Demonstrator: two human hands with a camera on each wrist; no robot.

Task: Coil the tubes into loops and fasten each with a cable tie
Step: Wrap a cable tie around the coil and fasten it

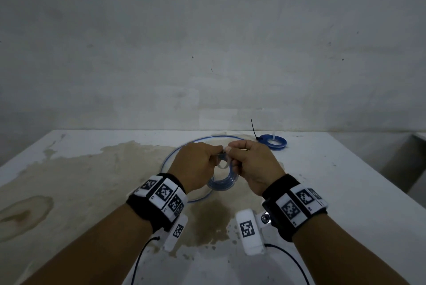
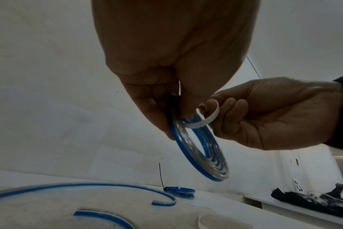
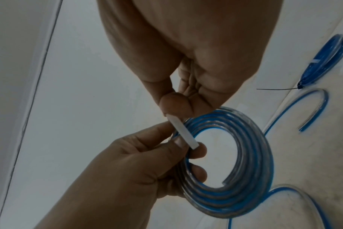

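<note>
I hold a coil of clear tube with a blue stripe (image 1: 222, 183) above the table, between both hands. My left hand (image 1: 217, 158) grips the coil's left side, its fingers curled through the loop (image 3: 196, 170). A white cable tie (image 3: 183, 133) runs over the coil's top and curves round it (image 2: 204, 122). My right hand (image 1: 231, 153) pinches that tie between thumb and fingers (image 3: 174, 103). The coil (image 2: 206, 155) hangs tilted below the left hand (image 2: 166, 100). The tube's free tail trails down to the table (image 3: 296, 193).
A finished blue coil (image 1: 274, 143) lies at the back right, with a black cable tie (image 1: 253, 128) sticking up from it. A loose tube (image 1: 175, 158) curves over the stained table (image 1: 92, 181). The wall stands right behind; the table's edge drops off at right (image 1: 391, 181).
</note>
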